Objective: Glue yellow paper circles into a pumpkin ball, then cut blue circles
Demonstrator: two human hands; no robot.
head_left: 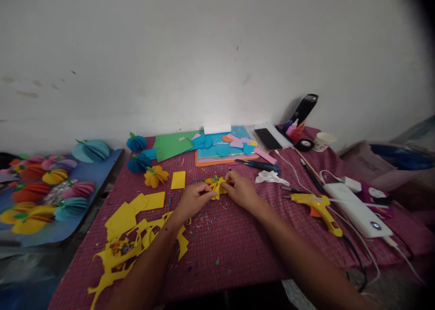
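A small yellow paper pumpkin (216,193) with a green top stands on the cloth-covered table in front of me. From its left side my left hand (195,199) pinches one of its folded petals between thumb and fingers. On the opposite side my right hand (240,190) grips the pumpkin's edge, fingers bent and closed. A finished-looking yellow paper pumpkin (155,177) sits farther left, beside a small yellow paper rectangle (178,180). Yellow paper sheets (121,220) and cut scraps (113,260) lie near my left forearm.
To the right lie a yellow glue gun (317,206), a white power bank (356,210) and cables. Scissors (258,165), crumpled tissue (272,178) and a phone (268,139) are behind my right hand. Colourful paper pumpkins crowd a blue board (102,174) on the left.
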